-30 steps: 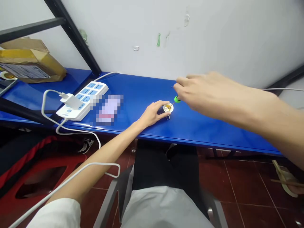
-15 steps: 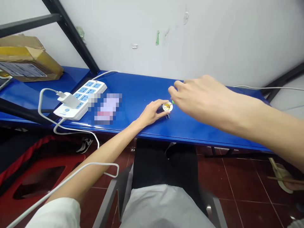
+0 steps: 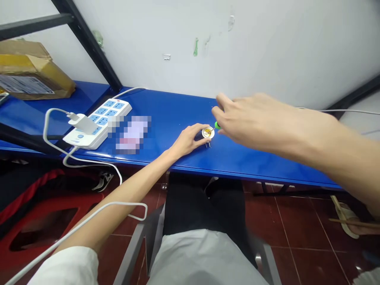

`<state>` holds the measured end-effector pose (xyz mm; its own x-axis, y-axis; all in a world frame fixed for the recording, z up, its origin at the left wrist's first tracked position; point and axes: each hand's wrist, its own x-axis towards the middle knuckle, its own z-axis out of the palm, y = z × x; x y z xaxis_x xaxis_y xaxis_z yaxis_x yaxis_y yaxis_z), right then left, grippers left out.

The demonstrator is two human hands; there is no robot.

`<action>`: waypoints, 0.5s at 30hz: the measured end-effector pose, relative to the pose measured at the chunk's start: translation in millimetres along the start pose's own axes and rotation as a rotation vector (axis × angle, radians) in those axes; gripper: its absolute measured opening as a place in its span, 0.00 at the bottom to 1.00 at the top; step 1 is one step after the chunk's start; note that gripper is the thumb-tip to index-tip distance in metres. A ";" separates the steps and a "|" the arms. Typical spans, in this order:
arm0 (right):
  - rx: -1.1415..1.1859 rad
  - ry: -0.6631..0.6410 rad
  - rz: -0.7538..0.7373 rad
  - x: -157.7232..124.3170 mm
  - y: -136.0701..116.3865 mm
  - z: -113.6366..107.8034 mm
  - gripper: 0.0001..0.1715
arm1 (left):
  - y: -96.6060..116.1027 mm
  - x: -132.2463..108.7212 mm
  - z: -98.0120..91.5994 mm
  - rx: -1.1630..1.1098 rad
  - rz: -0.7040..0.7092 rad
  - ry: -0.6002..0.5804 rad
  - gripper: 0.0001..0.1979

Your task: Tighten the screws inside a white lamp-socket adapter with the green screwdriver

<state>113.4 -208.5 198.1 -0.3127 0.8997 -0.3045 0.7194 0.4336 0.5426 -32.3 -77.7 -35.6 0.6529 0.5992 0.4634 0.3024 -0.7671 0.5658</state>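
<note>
A small round white device (image 3: pixel 208 132) with a yellowish inside and two metal prongs sits on the blue table (image 3: pixel 172 107). My left hand (image 3: pixel 190 139) pinches its rim from the left between thumb and forefinger. To its right, my right hand (image 3: pixel 237 114) is closed around a green-handled screwdriver (image 3: pixel 217 125); most of the handle is hidden by the fingers. The thin metal shaft slants down to the left, its tip inside the device's open face.
On the left of the table lie a white power strip (image 3: pixel 115 114) with a plugged-in charger (image 3: pixel 84 124), and a blurred-out flat item (image 3: pixel 133 134). Behind them is a cardboard box (image 3: pixel 59 81). A white cable (image 3: pixel 114 203) crosses above my left forearm.
My right hand has shifted and turned slightly, showing more of the green handle. My left hand keeps its pinch on the device. The whole view has moved a little.
</note>
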 end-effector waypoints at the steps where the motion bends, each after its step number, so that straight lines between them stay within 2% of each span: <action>1: -0.001 -0.008 -0.018 -1.6 0.8 -0.8 0.23 | -0.3 0.2 0.3 -0.002 0.000 -0.001 0.23; 4: 0.009 -0.033 -0.033 -3.8 1.3 -3.4 0.30 | -0.7 1.0 1.0 0.002 0.001 0.000 0.22; 9: 0.051 0.062 0.026 2.1 2.3 3.0 0.20 | -0.2 1.8 0.9 0.000 0.013 0.004 0.22; 15: 0.121 0.152 -0.116 1.0 12.0 18.0 0.20 | 0.4 2.7 0.9 0.007 0.017 0.004 0.23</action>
<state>132.9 -203.3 190.3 -0.4809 0.8451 -0.2334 0.7395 0.5340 0.4099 -29.8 -76.6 -34.7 0.6552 0.5871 0.4754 0.2965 -0.7787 0.5529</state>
